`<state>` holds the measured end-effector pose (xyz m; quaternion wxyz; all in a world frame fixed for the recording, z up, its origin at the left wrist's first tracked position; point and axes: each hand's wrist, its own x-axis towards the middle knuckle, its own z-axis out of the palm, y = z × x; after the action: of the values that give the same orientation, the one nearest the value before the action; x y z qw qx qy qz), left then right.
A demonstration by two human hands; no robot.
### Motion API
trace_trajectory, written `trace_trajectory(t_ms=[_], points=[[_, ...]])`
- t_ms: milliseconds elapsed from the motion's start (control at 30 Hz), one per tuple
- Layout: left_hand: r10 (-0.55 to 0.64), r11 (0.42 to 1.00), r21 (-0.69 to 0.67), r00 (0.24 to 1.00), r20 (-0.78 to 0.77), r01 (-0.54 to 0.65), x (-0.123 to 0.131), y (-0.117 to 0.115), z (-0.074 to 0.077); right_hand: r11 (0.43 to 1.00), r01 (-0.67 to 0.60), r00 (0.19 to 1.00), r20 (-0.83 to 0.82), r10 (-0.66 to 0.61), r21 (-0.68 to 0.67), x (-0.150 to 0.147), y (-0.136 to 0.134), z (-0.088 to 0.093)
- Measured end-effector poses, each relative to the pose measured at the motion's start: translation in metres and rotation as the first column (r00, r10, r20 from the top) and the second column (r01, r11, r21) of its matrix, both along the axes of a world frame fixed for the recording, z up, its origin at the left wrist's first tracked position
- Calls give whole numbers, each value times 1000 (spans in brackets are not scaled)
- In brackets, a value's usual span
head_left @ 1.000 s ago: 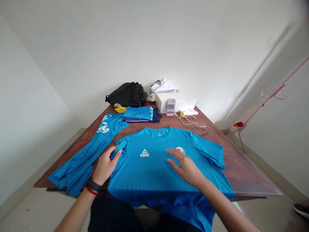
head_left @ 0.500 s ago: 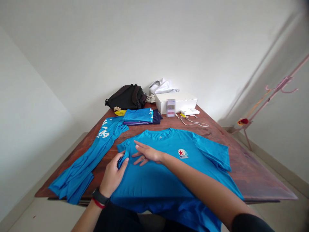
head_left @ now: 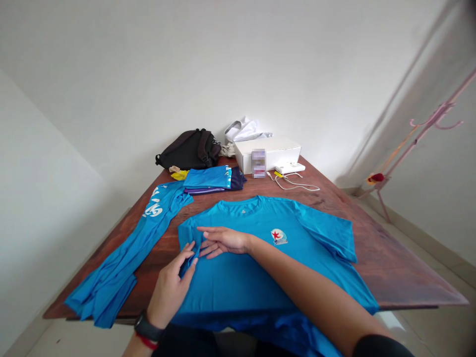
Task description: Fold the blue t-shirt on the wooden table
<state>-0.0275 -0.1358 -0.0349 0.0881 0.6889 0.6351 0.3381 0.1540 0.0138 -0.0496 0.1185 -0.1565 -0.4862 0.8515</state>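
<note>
A blue T-shirt (head_left: 245, 277) lies front up on the table, its collar away from me and its lower part hanging over the near edge. A round logo with a red star (head_left: 278, 236) is on its chest. My left hand (head_left: 173, 280) pinches the edge of the shirt's left-side sleeve (head_left: 188, 233) between thumb and fingers. Just right of it, my right hand (head_left: 225, 241) reaches across the shirt, fingers stretched out and holding nothing. Its fingertips are against the folded sleeve cloth.
Another blue garment (head_left: 126, 258) lies bunched along the wooden table's (head_left: 401, 277) left side. Folded clothes (head_left: 208, 177), a black bag (head_left: 188, 148), a white box (head_left: 275, 152) and a white cable (head_left: 293, 184) are at the back. A pink rack (head_left: 409, 134) stands at right.
My right hand has come down slightly, with its fingers now nearer my left hand. The left hand keeps hold of the sleeve edge. The whole view has shifted a little.
</note>
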Motion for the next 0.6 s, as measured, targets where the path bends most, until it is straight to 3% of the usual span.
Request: trace_trajectory(t_ms=[233, 433, 600], points=[[203, 977, 59, 977, 72, -207, -5, 2, 12, 991, -111, 994, 16, 110, 70, 1, -4, 8], [9, 1000, -10, 998, 61, -8, -1, 0, 7, 967, -122, 992, 23, 120, 221, 0, -10, 12], [-37, 999, 16, 998, 47, 37, 1, -1, -4, 972, -110, 994, 40, 104, 208, -1, -10, 13]])
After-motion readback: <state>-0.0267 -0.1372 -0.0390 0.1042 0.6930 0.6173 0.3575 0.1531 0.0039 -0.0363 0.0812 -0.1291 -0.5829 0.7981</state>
